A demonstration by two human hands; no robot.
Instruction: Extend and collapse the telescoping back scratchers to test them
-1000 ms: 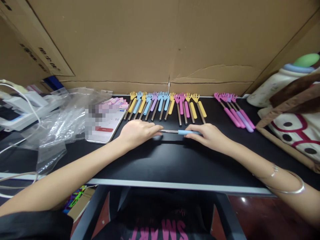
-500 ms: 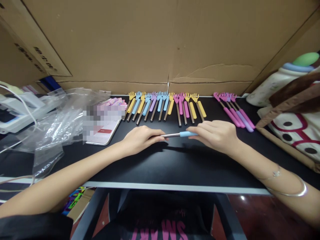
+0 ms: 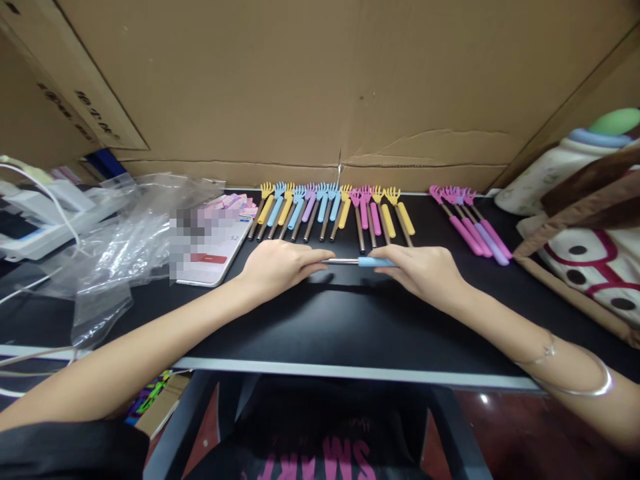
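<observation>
Held level above the black desk (image 3: 320, 327) is a back scratcher (image 3: 345, 262) with a metal rod and a light blue sleeve. My left hand (image 3: 283, 267) pinches the rod at its left end, and that end is hidden in my fingers. The blue sleeve (image 3: 373, 262) sits on the right part of the rod, gripped by my right hand (image 3: 420, 267). Behind my hands lies a row of metal rods with yellow, blue, purple and pink claw heads, each beside a loose-looking sleeve (image 3: 387, 221). Several back scratchers (image 3: 475, 230) with pink and purple sleeves on their rods lie together to the right.
A phone (image 3: 215, 260) and crumpled clear plastic bags (image 3: 145, 220) lie on the left, beside a white device (image 3: 45, 227) with cables. On the right stand a bottle (image 3: 555, 170) and a patterned bag (image 3: 590, 260). A cardboard wall (image 3: 300, 87) closes off the back.
My right hand has risen slightly and shifted left, bringing the back scratcher level. The sleeve has stayed on the rod, and both hands keep their hold.
</observation>
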